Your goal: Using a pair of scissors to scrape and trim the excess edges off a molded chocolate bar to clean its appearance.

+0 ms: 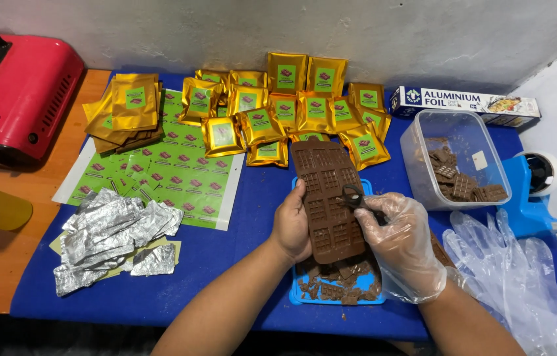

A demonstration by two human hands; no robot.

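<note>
Here, head view, my only one. Item one: a brown chocolate mould (326, 198), single, held up over the blue tray (298, 298) near the front edge of the blue cloth-covered tabletop (225, 264). Its long axis runs front to back, far end towards the wall and leaning slightly left, cavity side facing me.

My left hand (291, 227), bare, is clamped on the mould's left edge, thumb on top, the other fingers hidden beneath. My right hand (403, 244), in a clear plastic glove, pinches a small dark tool (352, 196) between its fingertips, and the tool's tip touches the mould's right half about midway along; I cannot make out what kind of tool it is.

Item two: broken brown chocolate pieces (337, 285), heaped in the tray under the mould, too many to count.

Item three: one clear plastic tub (482, 142) towards the right edge, holding more chocolate pieces.

Item four: gold foil pouches (285, 109) along the back edge, roughly twenty with a stack at the left.

Item five: crumpled silver foil sheets (110, 231) near the left edge, on green label sheets (186, 178).

Item six: one foil box (466, 102) at the back right corner; one blue tape dispenser (529, 198); spare clear gloves (515, 277) at the right edge.
</note>
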